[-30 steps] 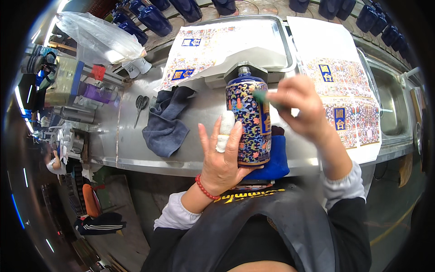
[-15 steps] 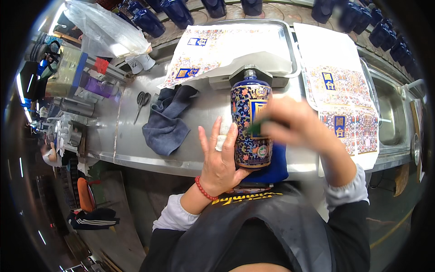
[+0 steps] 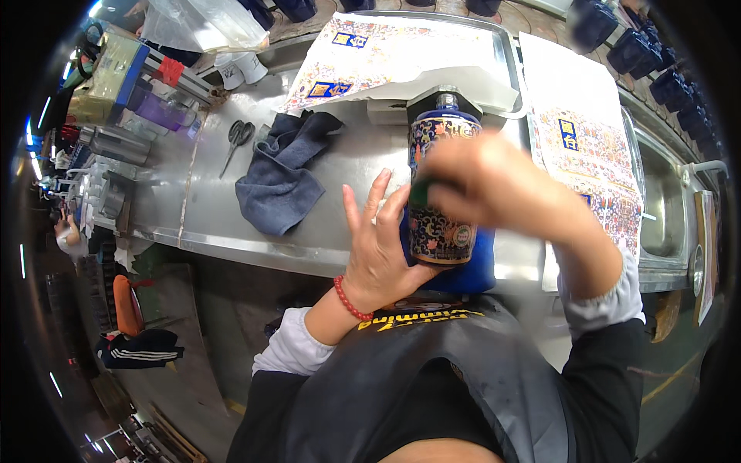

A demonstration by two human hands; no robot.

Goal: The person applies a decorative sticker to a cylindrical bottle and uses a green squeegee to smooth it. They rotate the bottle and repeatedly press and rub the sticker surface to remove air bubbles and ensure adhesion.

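Note:
A dark blue bottle (image 3: 441,235) with a colourful floral label lies with its neck away from me, against a metal block (image 3: 423,103). My left hand (image 3: 378,251) rests along its left side, fingers spread, the thumb at the bottle's base. White wrapping shows on one of those fingers. Over the label, blurred by motion, my right hand (image 3: 494,181) is closed around a small green flat tool (image 3: 421,191), which looks like a scraper. That hand covers the middle of the label. Blue material (image 3: 475,270) shows beneath the bottle.
Left of the bottle are a dark cloth (image 3: 282,181) and scissors (image 3: 238,147) on the steel counter (image 3: 208,224). Printed label sheets (image 3: 363,58) lie at the back, with more sheets (image 3: 590,147) on the right beside a sink (image 3: 660,224). Several blue bottles (image 3: 641,54) stand beyond.
My right hand has shifted up and left across the label with the green tool. My left hand stays at the bottle's side. The whole view has tilted slightly.

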